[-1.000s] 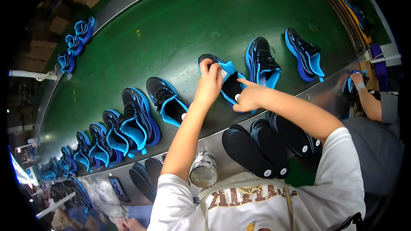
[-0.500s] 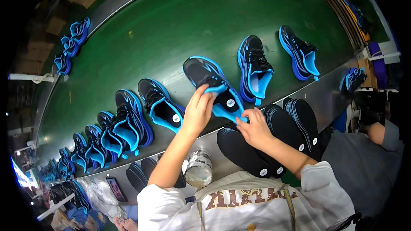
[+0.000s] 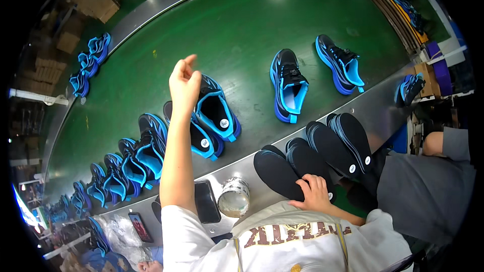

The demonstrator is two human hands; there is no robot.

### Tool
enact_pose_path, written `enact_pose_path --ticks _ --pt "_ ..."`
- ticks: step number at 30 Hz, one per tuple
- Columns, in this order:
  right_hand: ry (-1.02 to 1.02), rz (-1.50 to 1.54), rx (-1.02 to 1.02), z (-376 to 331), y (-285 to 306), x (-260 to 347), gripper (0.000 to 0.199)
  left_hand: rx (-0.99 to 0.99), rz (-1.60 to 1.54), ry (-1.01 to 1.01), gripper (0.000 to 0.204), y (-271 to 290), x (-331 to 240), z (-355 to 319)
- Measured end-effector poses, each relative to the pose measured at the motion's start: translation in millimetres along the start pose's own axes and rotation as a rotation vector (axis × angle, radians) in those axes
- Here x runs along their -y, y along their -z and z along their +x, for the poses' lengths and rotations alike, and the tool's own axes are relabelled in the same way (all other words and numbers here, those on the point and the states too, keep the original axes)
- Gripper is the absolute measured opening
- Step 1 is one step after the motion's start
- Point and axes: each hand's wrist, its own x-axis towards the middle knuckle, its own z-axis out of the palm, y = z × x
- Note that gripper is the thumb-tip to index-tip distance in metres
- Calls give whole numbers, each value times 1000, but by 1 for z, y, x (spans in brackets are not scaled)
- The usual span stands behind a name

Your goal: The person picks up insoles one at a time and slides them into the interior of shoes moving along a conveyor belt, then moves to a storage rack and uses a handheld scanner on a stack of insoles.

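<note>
My left hand [image 3: 185,85] is raised over the green surface with nothing in it, its fingers loosely bent and apart. Just right of it stands a black-and-blue sneaker [image 3: 235,127], its toe partly hidden by the hand. A black insole with a round white sticker [image 3: 224,124] lies inside that shoe. Close beside it, a second sneaker [image 3: 216,146] also has an insole in it, partly covered by my forearm. My right hand [image 3: 315,193] rests on the lower ends of black insoles [image 3: 275,170], thumb spread from the fingers; the hand hides part of the stack.
Two more sneakers [image 3: 289,83] stand farther right, and a row of sneakers [image 3: 121,176] runs left. More insoles [image 3: 348,138] lie on the metal ledge [image 3: 242,171]. A clear jar [image 3: 234,199] and a dark flat tray-like object [image 3: 206,201] sit near me. Another person [image 3: 426,186] sits at right.
The sneaker I held has moved left beside another sneaker, and both hands have let go. My left hand has risen leftward; my right hand has dropped onto the insoles.
</note>
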Motion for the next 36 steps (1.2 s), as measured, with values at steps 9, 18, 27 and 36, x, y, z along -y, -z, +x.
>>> enact_pose_path --ticks 9,18,27,36 --pt "-190 451 -48 -6 24 -2 53 629 243 162 37 -138 -32 -45" --pt "-161 314 -535 66 105 -68 20 425 475 -403 30 -181 -12 -45" --pt "117 86 -285 163 110 -85 8 451 526 -96 35 -155 -21 -34" --pt "-12 -169 -49 226 -2 -101 16 545 101 534 52 -161 5 -35"
